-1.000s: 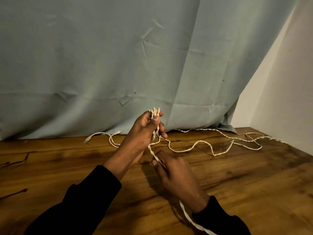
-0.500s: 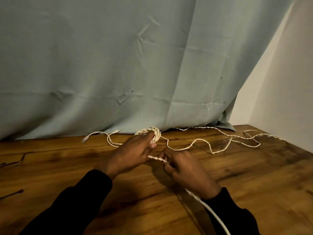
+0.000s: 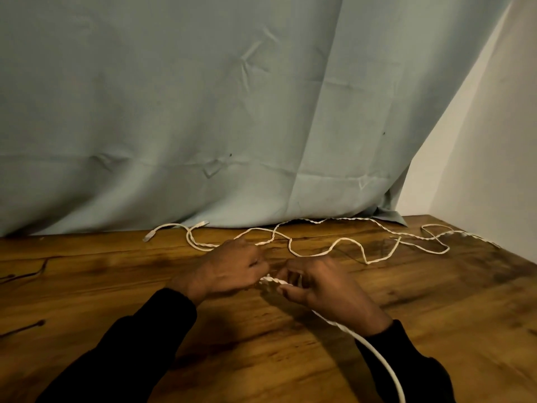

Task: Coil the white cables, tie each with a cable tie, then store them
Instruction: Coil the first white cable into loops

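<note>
A long white twisted cable point(image 3: 343, 242) snakes across the wooden table point(image 3: 436, 315) from the far left to the far right. My left hand point(image 3: 232, 269) lies low on the table with fingers curled round a folded bundle of the cable, which is mostly hidden under it. My right hand point(image 3: 325, 286) sits just to its right, pinching the cable where a short white stretch point(image 3: 273, 282) shows between both hands. From under my right wrist the cable runs toward the near edge point(image 3: 383, 365). Two connector ends point(image 3: 149, 236) lie at the far left.
A pale blue cloth point(image 3: 203, 112) hangs behind the table, and a white wall point(image 3: 494, 141) stands at the right. Thin dark wires point(image 3: 26, 274) lie on the table's left side.
My left hand came down from chest height to the table with the folded cable bundle. My right hand moved up close beside it. Both hands now sit nearer to me.
</note>
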